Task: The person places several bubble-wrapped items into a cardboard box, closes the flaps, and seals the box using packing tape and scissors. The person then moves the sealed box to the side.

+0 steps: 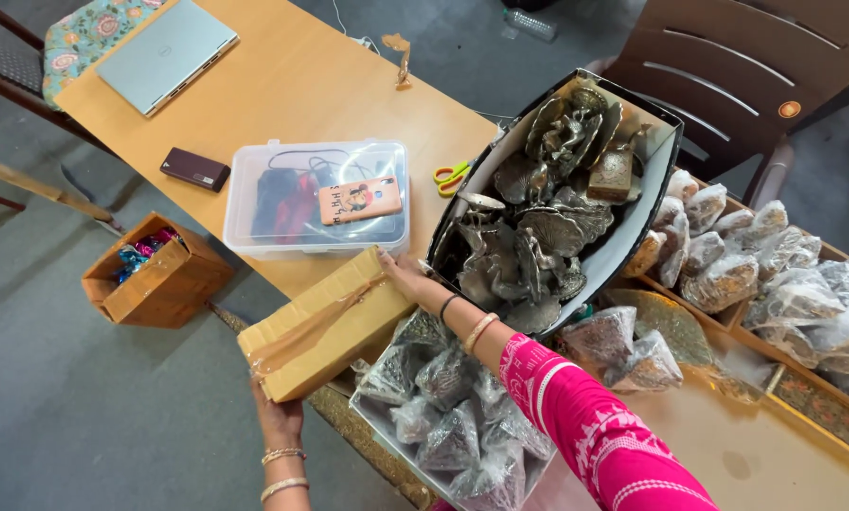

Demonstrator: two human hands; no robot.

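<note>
Wooden table (301, 76) runs long across a grey floor, crowded at the near end. Person's left hand (278, 416) cups the near end of a tape-sealed cardboard box (322, 324); right hand (401, 274) presses flat, fingers spread, against its far end. Box held between the two palms, resting partly on the table edge and overhanging a tray of bagged metal pieces (453, 416). Judged: box is closed and taped, so packing looks done; it is not yet set anywhere clear.

Around it: big open carton of loose metal shell-shaped dishes (548, 218) just right of the box, close to the right wrist. More bagged pieces (775, 274) in a wooden tray beyond. Clear plastic container (316, 199) with a phone on its lid sits just behind the box, crowding that side. Yellow scissors (451, 176), laptop (164, 52), small dark case (194, 168) further off. Small open wooden box (155, 274) on the floor
</note>
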